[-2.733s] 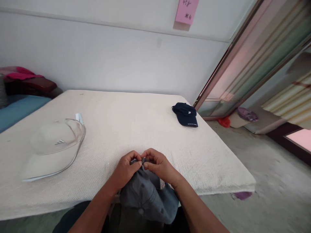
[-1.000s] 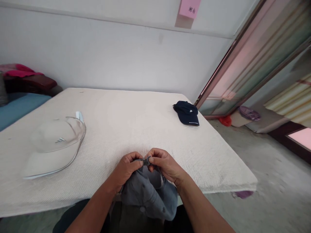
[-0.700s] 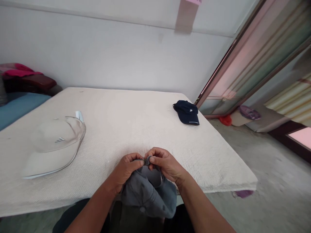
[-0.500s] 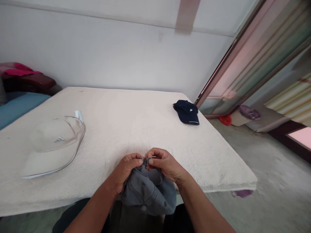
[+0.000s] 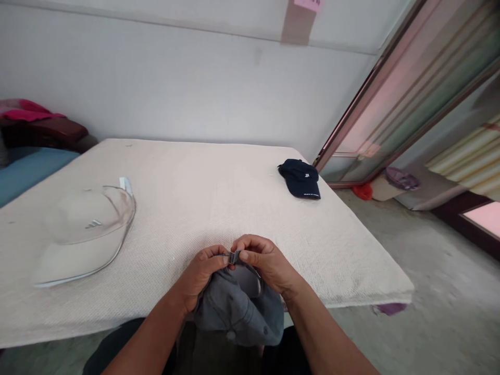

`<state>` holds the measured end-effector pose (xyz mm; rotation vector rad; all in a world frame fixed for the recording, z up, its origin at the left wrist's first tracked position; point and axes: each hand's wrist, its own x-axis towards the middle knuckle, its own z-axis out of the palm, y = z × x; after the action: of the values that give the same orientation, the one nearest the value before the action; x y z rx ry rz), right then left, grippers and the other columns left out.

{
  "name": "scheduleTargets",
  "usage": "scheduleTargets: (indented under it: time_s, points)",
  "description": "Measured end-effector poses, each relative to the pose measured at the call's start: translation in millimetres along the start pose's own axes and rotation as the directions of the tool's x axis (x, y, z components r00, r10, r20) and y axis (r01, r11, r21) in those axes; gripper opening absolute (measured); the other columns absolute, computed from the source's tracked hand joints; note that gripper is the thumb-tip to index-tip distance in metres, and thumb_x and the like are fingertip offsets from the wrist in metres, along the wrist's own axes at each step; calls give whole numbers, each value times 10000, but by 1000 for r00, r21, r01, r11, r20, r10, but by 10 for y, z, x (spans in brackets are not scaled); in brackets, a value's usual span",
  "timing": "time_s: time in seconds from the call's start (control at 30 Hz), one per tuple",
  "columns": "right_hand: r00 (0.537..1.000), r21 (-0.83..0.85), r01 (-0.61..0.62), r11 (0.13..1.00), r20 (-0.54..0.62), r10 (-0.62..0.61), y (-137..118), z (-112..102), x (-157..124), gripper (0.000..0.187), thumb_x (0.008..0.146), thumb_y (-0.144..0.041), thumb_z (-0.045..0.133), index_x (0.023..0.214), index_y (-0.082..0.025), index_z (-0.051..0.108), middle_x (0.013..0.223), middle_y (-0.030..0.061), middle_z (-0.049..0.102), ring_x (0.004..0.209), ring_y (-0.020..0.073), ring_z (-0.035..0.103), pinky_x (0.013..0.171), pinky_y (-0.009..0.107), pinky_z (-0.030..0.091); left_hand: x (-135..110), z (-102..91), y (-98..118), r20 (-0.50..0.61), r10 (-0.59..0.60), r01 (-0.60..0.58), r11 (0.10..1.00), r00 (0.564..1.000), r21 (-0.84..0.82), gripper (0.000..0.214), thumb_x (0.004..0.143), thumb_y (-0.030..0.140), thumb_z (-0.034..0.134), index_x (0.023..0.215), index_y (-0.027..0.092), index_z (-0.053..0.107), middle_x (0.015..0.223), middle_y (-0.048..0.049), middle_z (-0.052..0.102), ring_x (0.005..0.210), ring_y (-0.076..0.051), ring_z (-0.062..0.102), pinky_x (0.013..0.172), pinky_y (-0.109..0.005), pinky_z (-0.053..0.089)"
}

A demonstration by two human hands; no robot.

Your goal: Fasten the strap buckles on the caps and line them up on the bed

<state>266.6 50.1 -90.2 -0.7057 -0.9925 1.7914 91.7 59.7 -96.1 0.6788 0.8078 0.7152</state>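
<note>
Gray cap (image 5: pixel 236 310) at the near edge of the mattress (image 5: pixel 203 192), its strap buckle (image 5: pixel 234 257) pinched closed between my left hand (image 5: pixel 201 276) and right hand (image 5: pixel 265 263), beige cap (image 5: pixel 84 229) and navy cap (image 5: pixel 299 179) lying well apart

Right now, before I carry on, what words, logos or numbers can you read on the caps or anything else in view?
"TA" (stylised, best reading): white logo on the navy baseball cap.
White print on its brim: too small to read.
No words, three-stripe mark: beige cap.
Pink note: cut off, nothing readable.
The grey cap's strap buckle: nothing legible.
</note>
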Motion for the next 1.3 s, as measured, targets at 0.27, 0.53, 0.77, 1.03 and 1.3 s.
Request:
scheduleTargets:
  time_s: [0.27,0.53,0.77,1.03,1.3]
  points:
    - [1000,-4,15,1000,12,-15,-17,35,-24,32,781,-198,668,796,-176,649,867,25,606,764,129,563,783,287,428,13,-13,-34,16,-4,5,999,1000,-53,83,716,166,679,774,146,623,674,4,591,580,-86,516,559,-196,398]
    - [998,-159,-40,987,-46,33,-34,-26,-20,88,744,-216,677,709,-166,614,932,37,592,789,139,553,751,285,414,17,-22,-37,31,3,-2,1000,1000,-29,79,714,162,652,698,149,576,657,3,581,569,-90,501,553,-203,388]
    - [992,-458,-113,882,-101,74,38,-127,-19,44,723,-170,605,760,-166,629,705,-7,542,613,96,429,563,234,317,1,-2,-76,-9,15,-14,994,1000,107,106,710,207,675,733,152,587,665,10,581,587,-92,505,566,-204,383]
    - [984,-446,-167,880,-129,121,7,-130,-30,69,725,-227,634,739,-161,620,643,-25,507,574,87,392,549,233,301,6,29,-75,-26,4,-1,993,1000,122,89,701,177,647,731,166,564,650,18,577,564,-86,494,540,-192,366]
    - [996,-159,-39,987,-80,26,-72,-56,-38,125,745,-275,697,789,-175,635,783,12,590,715,125,529,702,268,407,-4,34,-42,-6,-6,6,999,1000,50,78,696,164,647,713,160,571,655,18,577,558,-85,495,542,-193,388]
